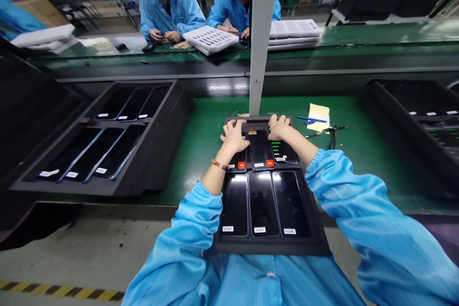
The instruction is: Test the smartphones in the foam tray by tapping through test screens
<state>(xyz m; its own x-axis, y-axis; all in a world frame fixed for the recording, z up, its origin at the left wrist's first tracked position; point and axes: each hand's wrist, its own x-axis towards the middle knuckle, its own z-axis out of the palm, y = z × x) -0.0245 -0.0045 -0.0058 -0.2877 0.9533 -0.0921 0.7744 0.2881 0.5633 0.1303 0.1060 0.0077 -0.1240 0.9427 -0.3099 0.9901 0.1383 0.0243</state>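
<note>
A black foam tray (319, 234) lies before me, holding smartphones in two rows. My left hand (234, 138) rests over the far-left phone (236, 158), fingers spread, covering its upper part. On the far-right phone (283, 152), whose screen shows green lines, lies my right hand (278, 127); its fingers are apart and reach toward the tray's far edge. Between the hands is the far-middle phone (260, 148), with an orange sticker at its lower corner. The near row holds a left phone (234, 205), a middle phone (263, 205) and a right phone (289, 203), all with dark screens and white labels.
More foam trays of phones stand at left (158, 153) and right (380, 105). Pens (311, 119), yellow paper (322, 111) and a black cable (333, 135) lie on the green bench (201, 138). A grey post (258, 57) rises behind my tray. Co-workers (175, 9) sit across.
</note>
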